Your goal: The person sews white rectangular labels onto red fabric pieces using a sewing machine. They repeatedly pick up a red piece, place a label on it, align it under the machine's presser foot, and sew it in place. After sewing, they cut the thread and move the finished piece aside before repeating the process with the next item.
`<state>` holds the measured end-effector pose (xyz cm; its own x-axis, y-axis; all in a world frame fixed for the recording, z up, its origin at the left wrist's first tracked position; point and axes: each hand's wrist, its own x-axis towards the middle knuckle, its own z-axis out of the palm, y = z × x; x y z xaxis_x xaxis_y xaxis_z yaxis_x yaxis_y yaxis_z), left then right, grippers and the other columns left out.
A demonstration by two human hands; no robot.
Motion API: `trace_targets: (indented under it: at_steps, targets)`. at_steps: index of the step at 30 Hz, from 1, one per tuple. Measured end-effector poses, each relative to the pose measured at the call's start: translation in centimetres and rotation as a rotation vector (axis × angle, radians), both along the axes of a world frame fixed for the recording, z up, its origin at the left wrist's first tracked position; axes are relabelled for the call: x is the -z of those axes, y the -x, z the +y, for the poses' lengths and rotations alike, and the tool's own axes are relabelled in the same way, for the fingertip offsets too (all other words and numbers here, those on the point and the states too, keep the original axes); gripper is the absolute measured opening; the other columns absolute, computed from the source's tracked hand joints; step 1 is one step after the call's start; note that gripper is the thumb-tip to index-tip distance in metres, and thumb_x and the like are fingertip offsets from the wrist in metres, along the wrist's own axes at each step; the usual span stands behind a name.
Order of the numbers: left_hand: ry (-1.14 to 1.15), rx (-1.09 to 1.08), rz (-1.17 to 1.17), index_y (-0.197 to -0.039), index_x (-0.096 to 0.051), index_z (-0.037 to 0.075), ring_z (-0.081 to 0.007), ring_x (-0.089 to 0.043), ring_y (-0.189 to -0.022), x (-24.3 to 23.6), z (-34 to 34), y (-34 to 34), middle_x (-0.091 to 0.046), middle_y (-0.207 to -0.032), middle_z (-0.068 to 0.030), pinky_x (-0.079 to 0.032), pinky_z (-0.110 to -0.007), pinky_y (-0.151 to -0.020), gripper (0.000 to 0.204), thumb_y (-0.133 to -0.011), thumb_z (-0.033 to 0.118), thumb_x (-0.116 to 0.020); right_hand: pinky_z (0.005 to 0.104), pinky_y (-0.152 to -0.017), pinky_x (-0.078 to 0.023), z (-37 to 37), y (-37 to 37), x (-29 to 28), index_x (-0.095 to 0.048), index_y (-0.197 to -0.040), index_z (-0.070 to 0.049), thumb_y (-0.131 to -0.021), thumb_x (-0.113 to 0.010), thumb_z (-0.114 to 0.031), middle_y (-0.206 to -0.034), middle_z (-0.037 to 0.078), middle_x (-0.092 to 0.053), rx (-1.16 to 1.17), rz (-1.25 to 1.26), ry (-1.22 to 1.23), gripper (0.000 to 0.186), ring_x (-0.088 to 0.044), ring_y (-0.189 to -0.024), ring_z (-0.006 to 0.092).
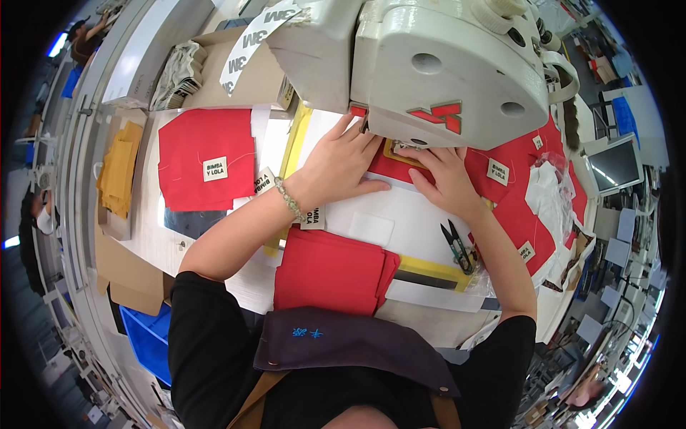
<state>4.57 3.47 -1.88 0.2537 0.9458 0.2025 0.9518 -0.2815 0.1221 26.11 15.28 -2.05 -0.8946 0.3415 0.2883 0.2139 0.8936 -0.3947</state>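
Note:
In front of me stands a large off-white sewing machine (450, 71). Under its head lies a red fabric piece (393, 169), with a small yellowish frame (390, 151) and part of a white label on top. My left hand (339, 168) lies flat on the work left of the needle area, fingers stretched out and thumb apart. On the right, my right hand (449, 182) rests on the fabric beside the frame, thumb apart and fingers extended; the machine head hides some fingertips. White printed labels (312, 217) lie by my left wrist.
Thread snips (457, 247) lie near my right forearm. A red fabric stack (332, 272) sits at the front edge. Labelled red pieces (207, 143) lie left, more (500, 236) right beside clear plastic. Boxes (118, 222) line the left side; a blue bin (146, 339) stands below.

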Motion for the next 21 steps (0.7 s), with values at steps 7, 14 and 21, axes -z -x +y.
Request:
trace_targets:
  at_steps: [7,14,21]
  targets:
    - [-0.047,0.002,0.009,-0.122,-0.057,-0.008,-0.0295,-0.048,-0.124,0.3,0.1,-0.1,-0.059,-0.122,-0.0164,-0.024,-0.045,-0.117,0.078,-0.085,0.06,-0.057,0.0423,-0.1,-0.026,-0.2,0.2,-0.1,-0.066,-0.119,-0.018,-0.081,-0.064,-0.016,-0.122,0.004,-0.059,0.013,-0.037,0.003,0.038,-0.049,-0.118,0.0223]
    - [-0.053,-0.005,0.01,-0.118,-0.059,-0.008,-0.0297,-0.048,-0.124,0.6,0.0,-0.1,-0.06,-0.12,-0.0158,-0.023,-0.044,-0.117,0.076,-0.084,0.061,-0.057,0.042,-0.099,-0.026,0.2,-0.6,-0.2,-0.066,-0.122,-0.019,-0.079,-0.064,-0.014,-0.11,0.002,-0.064,0.004,-0.086,0.013,0.043,-0.053,-0.109,0.0216]
    - [-0.045,-0.015,0.023,-0.12,-0.058,-0.008,-0.031,-0.047,-0.127,0.5,0.0,-0.2,-0.059,-0.123,-0.0151,-0.023,-0.044,-0.117,0.077,-0.086,0.061,-0.056,0.0417,-0.095,-0.028,0.0,-0.7,-0.5,-0.069,-0.115,-0.017,-0.077,-0.065,-0.011,-0.103,0.001,-0.067,0.025,-0.064,-0.069,0.038,-0.056,-0.101,0.0205]
